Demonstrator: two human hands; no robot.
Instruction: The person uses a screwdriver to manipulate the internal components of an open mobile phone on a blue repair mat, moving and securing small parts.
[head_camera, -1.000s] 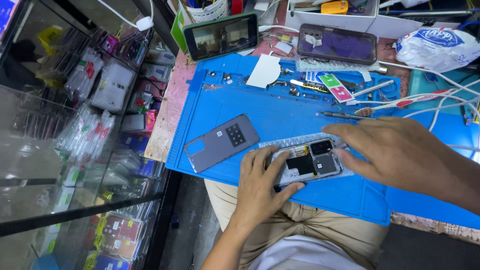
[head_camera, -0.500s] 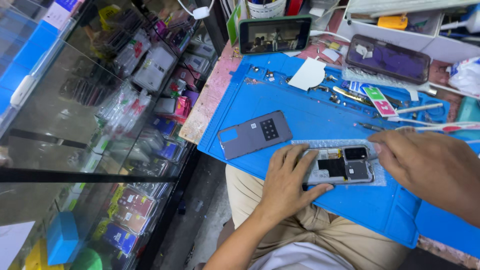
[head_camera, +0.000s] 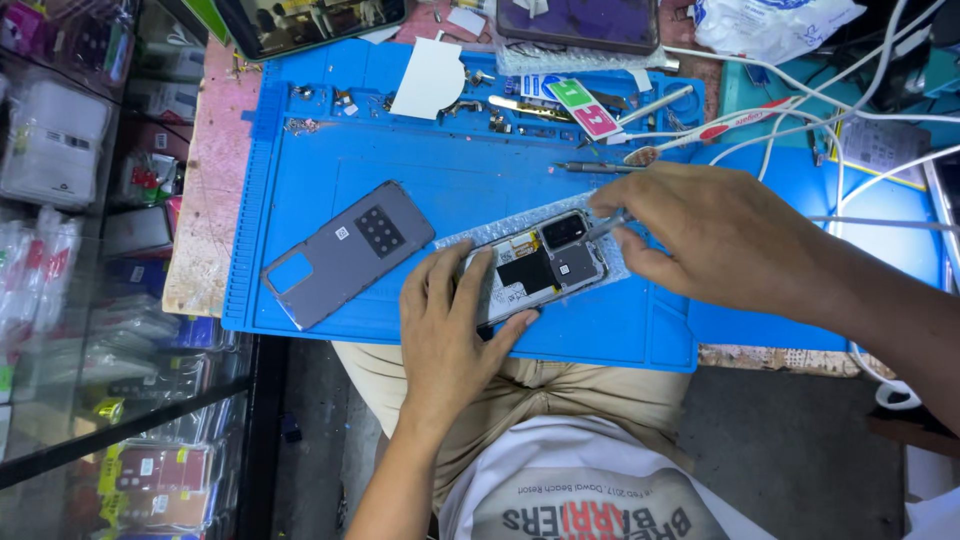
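Left hand (head_camera: 450, 330) laid flat, fingers (head_camera: 470, 275) spread and pressing the near end of an opened smartphone (head_camera: 540, 265), back removed, boards and camera module exposed. Right hand (head_camera: 715, 235) curled, thumb and forefinger pinched on a slim metal tool (head_camera: 603, 228), tip touching the phone's far end just beside the camera module. Under the phone, a sheet of bubble wrap (head_camera: 480, 235), all on a blue repair mat (head_camera: 400, 170). Just left of the left fingertips, lying apart from them, the detached grey back cover (head_camera: 345, 255), inner side down. Beyond the right knuckles: a metal rod-shaped tool (head_camera: 600, 168), white cables (head_camera: 800, 120), a red-and-white pen-like tool (head_camera: 740, 122), a green-and-pink pull tab sticker (head_camera: 585, 108), loose screws and small parts (head_camera: 490, 105), a white paper piece (head_camera: 430, 80). Farther off, two dark phones (head_camera: 580, 20) at the mat's far edge. Nothing between the hands and the phone; right palm hiding part of the bubble wrap. Left of the wrist, glass display case (head_camera: 90, 300) with packaged accessories.
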